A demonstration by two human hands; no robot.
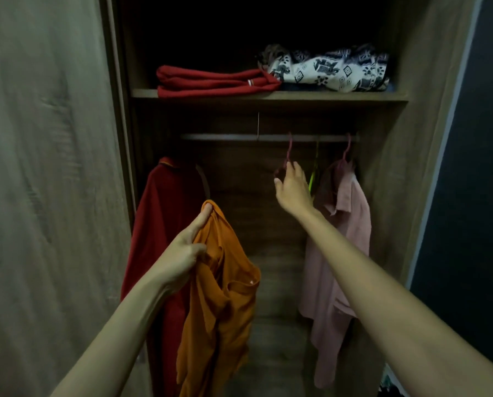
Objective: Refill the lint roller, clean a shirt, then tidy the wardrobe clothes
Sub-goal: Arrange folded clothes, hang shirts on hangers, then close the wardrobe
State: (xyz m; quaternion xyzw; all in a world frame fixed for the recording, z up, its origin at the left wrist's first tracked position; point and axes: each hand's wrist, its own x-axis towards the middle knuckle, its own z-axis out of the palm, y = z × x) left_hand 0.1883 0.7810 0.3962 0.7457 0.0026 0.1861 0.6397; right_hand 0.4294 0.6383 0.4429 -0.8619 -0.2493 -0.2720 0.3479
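Note:
My left hand grips the top of an orange shirt, which hangs limp in front of the open wardrobe. My right hand reaches up to an empty pink hanger on the rail; its fingers curl round the hanger's shoulder. A dark red shirt hangs at the left. At the right, a pale pink shirt hangs on another pink hanger. A thin green hanger hangs between the two pink ones.
On the shelf above the rail lie a folded red garment and a white, dark-patterned bundle. The wardrobe door stands open at the left. A dark wall is at the right.

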